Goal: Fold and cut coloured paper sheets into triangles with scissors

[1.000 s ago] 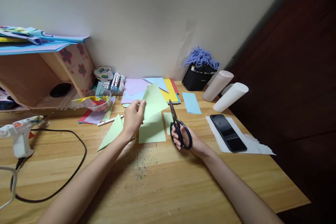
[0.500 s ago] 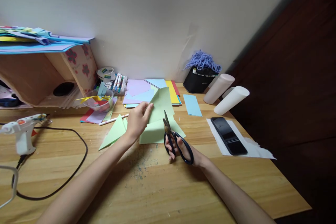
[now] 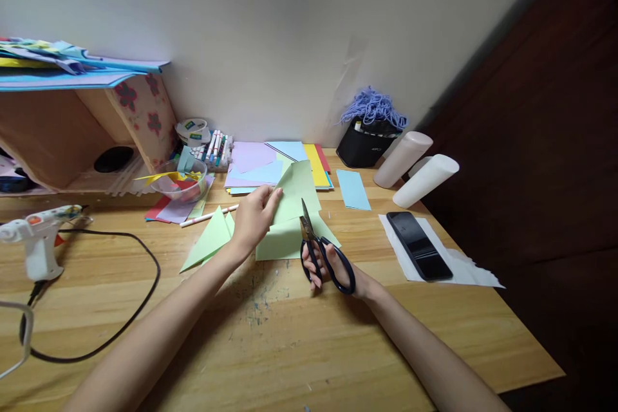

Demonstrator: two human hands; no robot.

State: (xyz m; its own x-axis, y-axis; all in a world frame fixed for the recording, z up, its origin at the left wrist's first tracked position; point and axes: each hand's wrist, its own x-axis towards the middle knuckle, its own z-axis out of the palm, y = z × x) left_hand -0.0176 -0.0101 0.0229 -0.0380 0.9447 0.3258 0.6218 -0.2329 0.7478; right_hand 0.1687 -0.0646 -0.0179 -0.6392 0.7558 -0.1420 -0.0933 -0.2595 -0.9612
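My left hand (image 3: 255,215) pinches the left edge of a light green sheet of paper (image 3: 298,190), which is raised and tilted above the table. In my right hand (image 3: 331,264) are black-handled scissors (image 3: 309,228), with my fingers through the loops. Their blades point up at the lower edge of the raised sheet, slightly parted. Below it lies another piece of green paper (image 3: 280,243), partly covered. Left of my left hand, a folded green piece (image 3: 208,241) rests on the wood beside a white marker (image 3: 203,217).
A glue gun (image 3: 41,238) with a looping black cable is at left. Behind are a bowl of paper scraps (image 3: 178,190), coloured sheets (image 3: 251,158) and a black holder topped with yarn (image 3: 364,145). White rolls (image 3: 425,183) and a phone (image 3: 419,248) lie right.
The scissor blades have closed to a narrower gap at the sheet's lower edge. The hold of my left hand is the same; the whole view has shifted slightly.
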